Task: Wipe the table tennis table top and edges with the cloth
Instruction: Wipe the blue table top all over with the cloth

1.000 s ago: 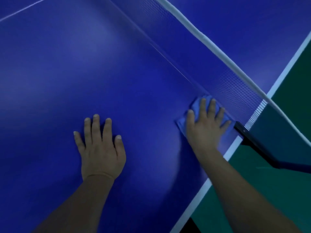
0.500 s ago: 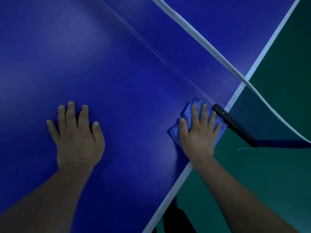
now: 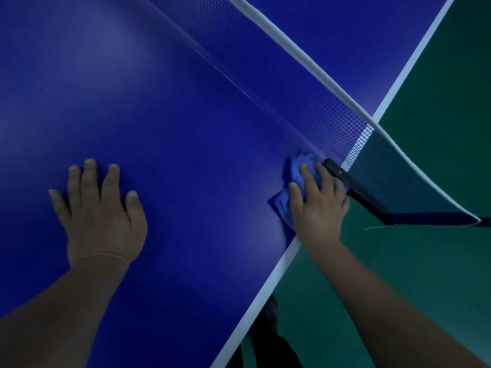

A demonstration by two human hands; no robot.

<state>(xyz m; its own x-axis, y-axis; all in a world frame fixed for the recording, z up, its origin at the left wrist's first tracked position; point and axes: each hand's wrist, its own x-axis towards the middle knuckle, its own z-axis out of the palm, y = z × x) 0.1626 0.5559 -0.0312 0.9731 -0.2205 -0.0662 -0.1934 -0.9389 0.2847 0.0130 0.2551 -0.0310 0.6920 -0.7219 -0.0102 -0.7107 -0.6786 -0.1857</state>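
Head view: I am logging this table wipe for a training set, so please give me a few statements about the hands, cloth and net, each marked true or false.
1. The right hand presses the blue cloth on the table top. True.
2. The left hand holds a second cloth. False: it lies flat and bare on the table top.
3. The cloth sits at the table's side edge, close to the black net clamp. True.
4. The cloth lies beyond the net. False: it is on the near side.
5. The floor beside the table is red. False: it is green.
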